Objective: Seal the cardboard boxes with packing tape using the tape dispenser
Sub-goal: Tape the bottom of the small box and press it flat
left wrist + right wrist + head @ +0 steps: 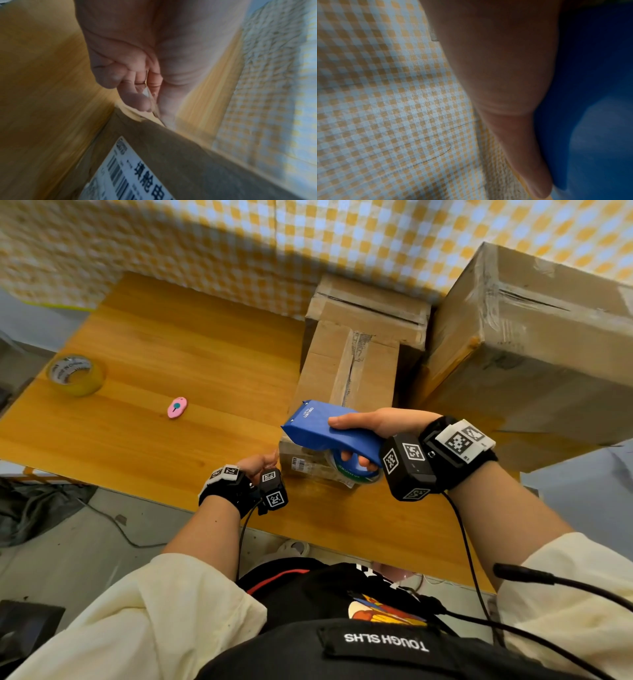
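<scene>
A wooden table (178, 344) with a smooth honey-coloured grain stands against a wall covered in yellow-and-white checked cloth (239, 244). On its right end sits a large cardboard box (534, 354), its brown faces wrapped in wrinkled clear tape. Beside it a medium box (370, 306) shows a dark slit between its top flaps. In front of that stands the small narrow box (346, 371), upright and rectangular, with a strip of tape down its top seam and a white barcode label (123, 174) on its near side.

The right hand (380, 422) comes in from the right with the wrist raised, thumb laid along the top of the blue plastic tape dispenser (325, 426) and fingers curled through its handle, gripping it. The dispenser rests on the near end of the small box, its green-cored roll hanging over the near side.

The left hand (137, 75) reaches low to the box's near left corner. Its fingers are curled and the thumb and forefinger pinch a thin clear end of packing tape (149, 97).

Far left on the table lies a yellowish tape roll (76, 374), flat on its side. Between it and the boxes lies a small pink rounded cutter (177, 407).
</scene>
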